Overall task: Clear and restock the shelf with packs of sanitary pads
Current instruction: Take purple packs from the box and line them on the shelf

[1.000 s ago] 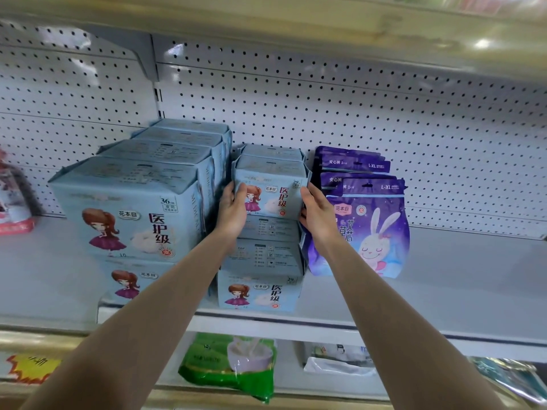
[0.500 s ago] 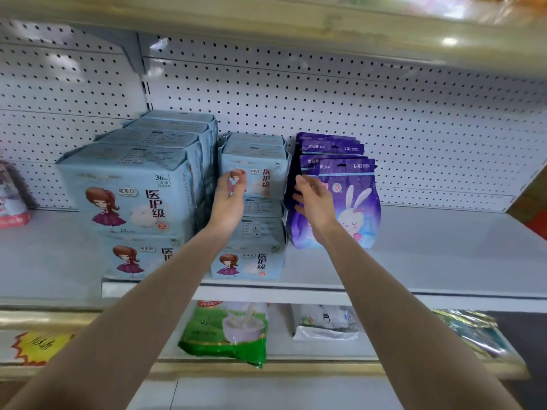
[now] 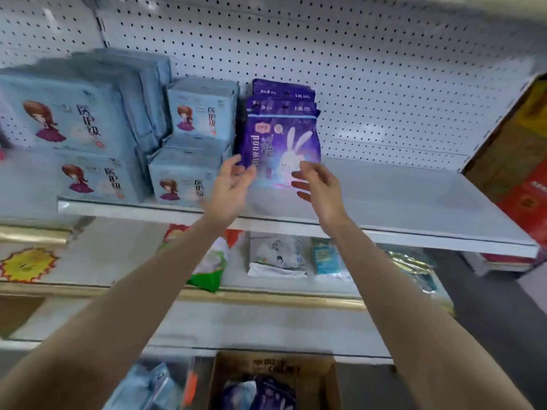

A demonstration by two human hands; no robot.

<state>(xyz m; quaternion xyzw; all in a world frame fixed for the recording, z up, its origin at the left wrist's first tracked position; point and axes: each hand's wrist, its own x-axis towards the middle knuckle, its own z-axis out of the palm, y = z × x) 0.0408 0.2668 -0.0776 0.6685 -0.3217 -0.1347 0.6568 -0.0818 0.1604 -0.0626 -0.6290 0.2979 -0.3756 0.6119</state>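
Two hands: left hand point(image 3: 229, 189) and right hand point(image 3: 318, 184) flanked the purple rabbit-print plastic pack point(image 3: 282, 140), fingers spread wide, empty.
Advice: both sides wanted even gripping, the pack kept upright.

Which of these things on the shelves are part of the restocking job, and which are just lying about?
Part of the job: purple rabbit packs, small blue packs, large blue packs, shelf, cardboard box.

Lying about: green bag, starburst sticker, red cartons.

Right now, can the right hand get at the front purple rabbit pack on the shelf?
Probably yes. The right hand is open just in front of the purple rabbit pack, with nothing between them, and the shelf to its right is bare.
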